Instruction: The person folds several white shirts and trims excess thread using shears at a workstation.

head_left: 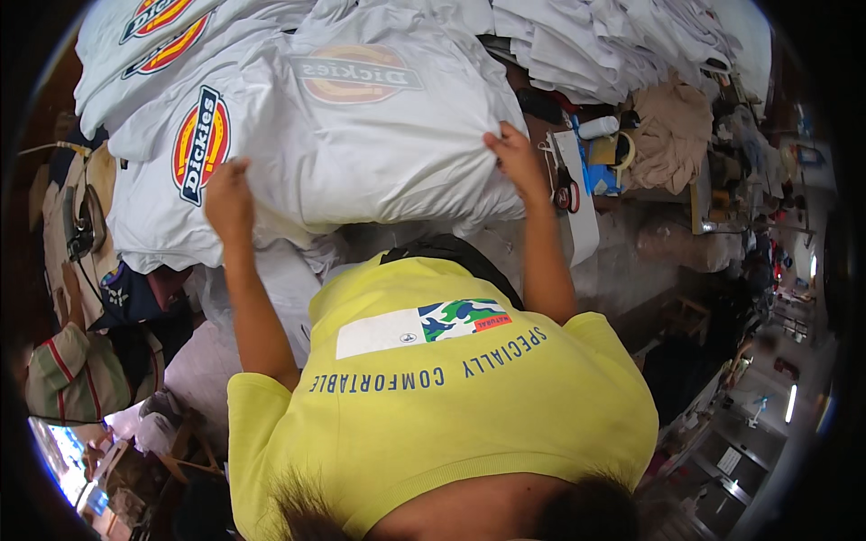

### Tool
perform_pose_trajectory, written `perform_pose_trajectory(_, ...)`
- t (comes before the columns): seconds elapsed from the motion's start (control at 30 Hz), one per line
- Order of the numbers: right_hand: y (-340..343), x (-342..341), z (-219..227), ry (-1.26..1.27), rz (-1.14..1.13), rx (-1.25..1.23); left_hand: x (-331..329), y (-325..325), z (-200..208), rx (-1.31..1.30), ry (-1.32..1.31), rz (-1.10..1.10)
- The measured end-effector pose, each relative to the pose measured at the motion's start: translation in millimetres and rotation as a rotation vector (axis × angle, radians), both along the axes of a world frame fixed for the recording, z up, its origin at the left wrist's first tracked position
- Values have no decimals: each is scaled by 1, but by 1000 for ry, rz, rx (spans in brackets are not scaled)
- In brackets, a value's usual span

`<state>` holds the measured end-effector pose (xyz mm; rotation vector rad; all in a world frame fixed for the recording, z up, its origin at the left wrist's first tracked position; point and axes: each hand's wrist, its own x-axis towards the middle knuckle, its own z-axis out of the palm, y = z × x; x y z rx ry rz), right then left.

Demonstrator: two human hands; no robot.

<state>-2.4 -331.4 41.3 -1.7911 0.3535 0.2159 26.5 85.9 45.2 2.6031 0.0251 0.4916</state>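
A white T-shirt (397,171) is stretched between my two hands over the table. A red, yellow and dark oval print shows faintly and reversed through its cloth. My left hand (229,200) is closed on the shirt's left side, just beside another white T-shirt with a bold oval print (200,144). My right hand (520,162) pinches the shirt's right edge between thumb and fingers, near the tools. The cloth between the hands is loosely wrinkled, and its near edge hangs toward me.
White garments (604,45) are piled at the far right. Right of my hand lie scissors (566,194), a white strip (582,236), a tape roll (624,151) and brown cloth (672,140). An iron (88,221) stands at left, near another person in a striped top (86,379).
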Motion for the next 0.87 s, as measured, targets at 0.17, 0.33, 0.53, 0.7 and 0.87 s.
perform_pose_trajectory(0.17, -20, 44, 78, -272, -158, 200, 40, 70, 85, -513, -79, 126)
perform_pose_trajectory(0.33, -89, 158, 58, -484, -187, 344, 152, 72, 95, -484, -89, 134)
perform_pose_trajectory(0.53, -22, 106, 14, -610, -126, -211, 132, 76, -12, -217, 85, 94)
perform_pose_trajectory(0.7, -6, -22, -34, -341, 239, -415, 45, 75, -72, -3, 15, 187)
perform_pose_trajectory(0.87, 27, -70, -34, -415, 490, -737, 38, 66, -63, 119, 192, 296)
